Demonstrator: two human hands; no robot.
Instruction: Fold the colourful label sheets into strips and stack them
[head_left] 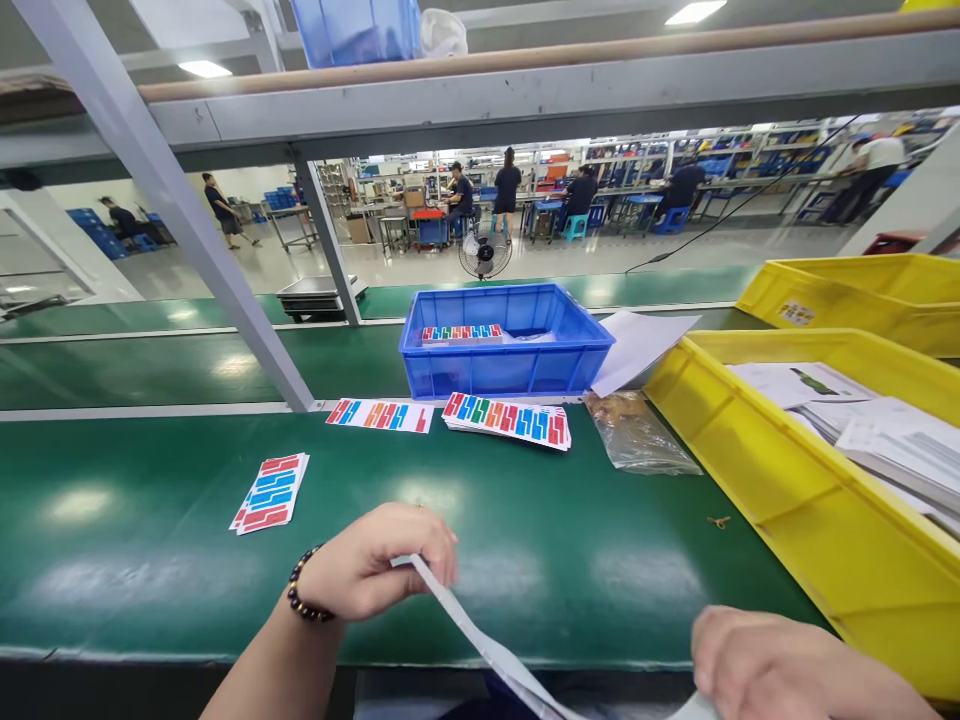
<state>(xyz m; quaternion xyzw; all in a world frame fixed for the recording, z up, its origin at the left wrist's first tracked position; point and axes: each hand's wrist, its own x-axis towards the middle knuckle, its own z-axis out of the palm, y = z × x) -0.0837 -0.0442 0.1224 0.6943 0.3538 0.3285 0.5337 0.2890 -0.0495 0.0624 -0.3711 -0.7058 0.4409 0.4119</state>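
Observation:
Between my two hands sags a thin white paper sheet (487,645), seen almost edge-on; its printed side, if any, is hidden. My left hand (394,562), with a beaded bracelet at the wrist, pinches one end over the green table. At the lower right, my right hand (780,660) is closed on the other end, slightly blurred. Beyond them lie a stack of colour-printed cards (506,420) and a single sticker strip (379,415) with gaps in its pattern. Further left is a small pile of similar cards (270,493).
A blue bin (506,370) with printed cards inside stands behind the stacks. On the right is a yellow bin (750,500) holding papers, with a clear plastic bag (637,435) beside it. A metal post (187,220) slants down at left. Several people work in the background.

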